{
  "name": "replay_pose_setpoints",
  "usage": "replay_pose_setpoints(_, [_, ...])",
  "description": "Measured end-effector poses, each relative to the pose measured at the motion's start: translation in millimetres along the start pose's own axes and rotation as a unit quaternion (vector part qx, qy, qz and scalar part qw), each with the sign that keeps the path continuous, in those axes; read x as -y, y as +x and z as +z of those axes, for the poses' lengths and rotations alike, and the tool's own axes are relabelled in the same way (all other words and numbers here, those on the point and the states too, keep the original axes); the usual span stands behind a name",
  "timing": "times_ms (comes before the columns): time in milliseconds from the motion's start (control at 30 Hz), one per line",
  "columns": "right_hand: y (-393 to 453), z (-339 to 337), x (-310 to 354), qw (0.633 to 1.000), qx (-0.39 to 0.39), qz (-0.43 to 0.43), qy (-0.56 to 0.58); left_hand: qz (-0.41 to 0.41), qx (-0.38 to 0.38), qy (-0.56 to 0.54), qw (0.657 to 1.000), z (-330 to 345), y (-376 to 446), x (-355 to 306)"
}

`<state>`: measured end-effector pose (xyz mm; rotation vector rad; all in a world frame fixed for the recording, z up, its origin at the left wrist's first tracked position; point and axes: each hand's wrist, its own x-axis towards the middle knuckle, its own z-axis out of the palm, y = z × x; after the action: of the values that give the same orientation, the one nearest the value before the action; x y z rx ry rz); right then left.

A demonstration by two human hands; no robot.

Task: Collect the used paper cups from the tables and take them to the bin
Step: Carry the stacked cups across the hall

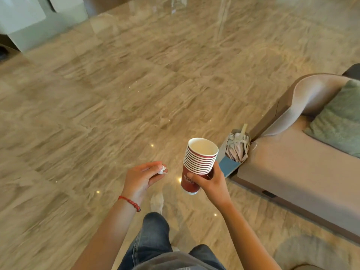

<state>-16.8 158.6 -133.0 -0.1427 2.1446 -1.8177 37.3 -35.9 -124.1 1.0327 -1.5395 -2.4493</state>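
Note:
A nested stack of several dark red paper cups (198, 160) with white rims is held upright, tilted slightly left, over the floor. My right hand (209, 182) grips the lowest cup of the stack around its side. To the left of it, my left hand (145, 177) pinches a small crumpled white tissue (162, 169) at the fingertips. A red bead bracelet (129, 202) circles the left wrist. No bin is in view.
A polished beige marble floor (136, 84) stretches ahead. A beige sofa (303, 162) with a green cushion (339, 117) stands at the right, with a folded umbrella in a blue holder (236, 151) at its corner. A pale counter base (29, 22) stands far left.

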Motion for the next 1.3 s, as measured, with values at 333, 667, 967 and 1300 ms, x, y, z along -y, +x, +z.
replay_pose_setpoints(333, [213,27,51,0.999,-0.042,-0.005,0.01,0.005,0.046,0.042,0.998,60,206,-112])
replay_pose_setpoints(667, [391,23,88,0.994,-0.103,0.015,0.028,0.0,0.073,0.053,0.996,118,376,-207])
replay_pose_setpoints(967, [569,-28,100,0.99,-0.132,0.012,0.047,-0.006,0.097,0.083,0.992,222,537,-252])
replay_pose_setpoints(1300, [752,-98,134,0.982,-0.169,0.028,0.075,-0.024,0.123,0.099,0.987,355,694,-319])
